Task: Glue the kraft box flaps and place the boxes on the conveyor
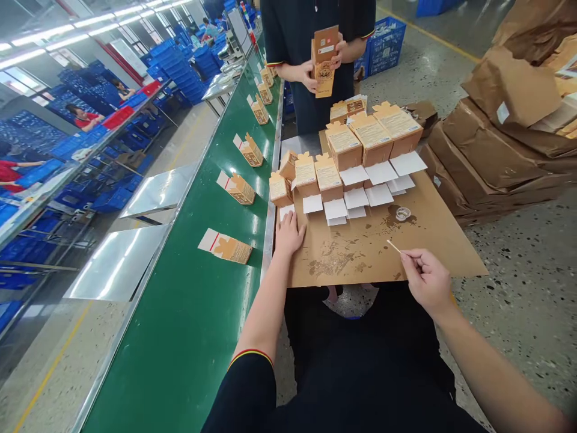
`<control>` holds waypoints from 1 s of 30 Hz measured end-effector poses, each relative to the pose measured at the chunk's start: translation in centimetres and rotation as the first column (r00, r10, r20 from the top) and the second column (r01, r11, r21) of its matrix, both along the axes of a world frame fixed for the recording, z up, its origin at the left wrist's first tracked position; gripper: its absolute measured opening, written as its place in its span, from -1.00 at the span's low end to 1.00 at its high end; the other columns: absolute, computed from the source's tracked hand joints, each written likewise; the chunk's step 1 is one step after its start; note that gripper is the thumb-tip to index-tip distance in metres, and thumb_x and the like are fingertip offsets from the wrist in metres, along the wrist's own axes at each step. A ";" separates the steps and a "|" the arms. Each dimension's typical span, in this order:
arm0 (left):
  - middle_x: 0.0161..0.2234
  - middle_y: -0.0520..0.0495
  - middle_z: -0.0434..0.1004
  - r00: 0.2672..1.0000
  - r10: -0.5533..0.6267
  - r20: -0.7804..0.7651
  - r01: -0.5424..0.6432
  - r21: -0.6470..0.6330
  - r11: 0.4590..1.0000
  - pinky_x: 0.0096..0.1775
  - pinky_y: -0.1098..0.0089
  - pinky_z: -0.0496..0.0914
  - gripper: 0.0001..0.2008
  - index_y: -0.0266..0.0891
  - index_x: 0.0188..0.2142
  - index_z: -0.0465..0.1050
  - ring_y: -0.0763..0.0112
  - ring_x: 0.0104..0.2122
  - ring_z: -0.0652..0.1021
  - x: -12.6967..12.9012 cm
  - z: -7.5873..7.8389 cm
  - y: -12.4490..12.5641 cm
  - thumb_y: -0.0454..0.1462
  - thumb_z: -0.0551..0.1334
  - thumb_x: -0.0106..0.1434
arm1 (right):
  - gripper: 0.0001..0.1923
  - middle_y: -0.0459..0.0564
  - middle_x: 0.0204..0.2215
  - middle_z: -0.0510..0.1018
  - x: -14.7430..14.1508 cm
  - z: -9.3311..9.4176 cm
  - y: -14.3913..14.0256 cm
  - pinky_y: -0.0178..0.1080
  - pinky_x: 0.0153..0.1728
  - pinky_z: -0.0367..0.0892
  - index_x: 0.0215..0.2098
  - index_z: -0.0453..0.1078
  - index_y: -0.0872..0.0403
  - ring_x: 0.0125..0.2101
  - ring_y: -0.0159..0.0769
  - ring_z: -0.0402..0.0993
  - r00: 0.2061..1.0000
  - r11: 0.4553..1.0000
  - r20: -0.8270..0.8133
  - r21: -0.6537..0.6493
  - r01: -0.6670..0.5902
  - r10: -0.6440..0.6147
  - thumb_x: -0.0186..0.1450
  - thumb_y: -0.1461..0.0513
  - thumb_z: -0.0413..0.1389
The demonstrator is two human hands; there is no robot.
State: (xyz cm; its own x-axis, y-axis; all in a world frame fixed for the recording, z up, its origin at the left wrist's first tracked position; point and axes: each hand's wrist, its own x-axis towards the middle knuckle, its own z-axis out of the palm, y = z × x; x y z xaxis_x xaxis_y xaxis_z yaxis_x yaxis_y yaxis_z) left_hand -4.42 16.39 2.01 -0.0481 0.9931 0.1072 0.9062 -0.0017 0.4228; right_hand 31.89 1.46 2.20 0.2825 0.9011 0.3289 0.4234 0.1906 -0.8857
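Note:
My left hand (290,233) lies on the cardboard-covered table (433,252), fingers stretched out, fingertips at the white flap of a small printed carton (280,189). Between the thumb and fingers of my right hand (426,276) is a thin pale stick (393,245), pointing up and left; its tip is too small to make out. Beyond the stick sits a small clear dish (402,213) among wet stains on the cardboard. Several brown cartons (343,144) stand in rows and stacks at the table's far side, their white flaps (334,209) hanging toward me.
Along the table's left side runs a green conveyor belt (180,337) carrying several spaced cartons (237,187). Across the table a co-worker (295,54) holds a carton (325,63) in both hands. Large brown paper-wrapped stacks (509,144) stand on the right. Blue crates (385,45) are behind.

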 end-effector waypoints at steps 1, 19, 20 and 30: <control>0.45 -0.48 0.49 1.000 -0.007 -0.023 0.007 0.003 1.000 0.49 -0.27 0.24 -0.51 -0.25 0.35 0.52 -0.24 0.50 0.44 -0.1 -0.2 -0.9 -0.18 0.24 0.49 | -0.50 -0.01 -0.47 0.62 0.5 0.2 0.0 -0.24 -0.45 0.48 -0.23 0.60 0.01 -0.51 -0.28 0.52 1.000 1.000 0.000 0.006 0.029 -0.029 0.52 -0.22 0.23; 0.03 -0.31 0.73 0.724 0.302 0.621 -0.219 -0.208 0.953 0.15 -0.02 0.63 -0.53 -0.20 0.03 0.66 -0.07 0.06 0.73 -3.3 1.8 -9.5 0.11 0.38 0.41 | -0.92 0.02 -0.42 0.63 6.6 7.1 11.0 -0.22 -0.36 -0.03 -0.24 0.52 0.06 -0.47 -0.29 0.30 0.780 0.898 0.595 -0.427 0.107 0.191 0.44 0.30 0.19; -0.01 -0.31 0.76 0.708 0.293 0.642 -0.168 -0.250 0.954 0.12 -0.05 0.65 -0.52 -0.21 -0.02 0.68 -0.10 0.02 0.75 -2.9 1.8 -9.1 0.14 0.40 0.38 | -0.87 -0.02 -0.47 0.59 6.4 6.8 11.8 -0.22 -0.35 -0.08 -0.28 0.51 0.06 -0.51 -0.32 0.24 0.779 0.903 0.592 -0.422 0.080 0.208 0.46 0.32 0.20; 0.34 -0.30 0.66 0.415 0.260 0.872 -0.144 -0.219 0.965 0.27 -0.09 0.64 -0.31 -0.07 0.32 0.57 -0.12 0.32 0.67 -3.2 2.0 -16.6 0.22 0.46 0.38 | -0.73 -0.19 -0.61 0.37 7.0 3.9 11.3 -0.23 -0.38 -0.16 -0.38 0.47 0.06 -0.58 -0.44 0.02 0.857 0.971 0.501 -0.238 -0.002 0.125 0.50 0.23 0.31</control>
State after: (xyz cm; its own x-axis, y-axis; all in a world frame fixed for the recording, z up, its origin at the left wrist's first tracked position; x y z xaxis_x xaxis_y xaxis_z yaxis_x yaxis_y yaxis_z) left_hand -7.66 -0.16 3.99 -0.2591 0.9422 -0.2125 -0.0036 0.2191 0.9757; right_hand 38.94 12.74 6.09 0.0703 0.9771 0.2007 0.8192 0.0582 -0.5705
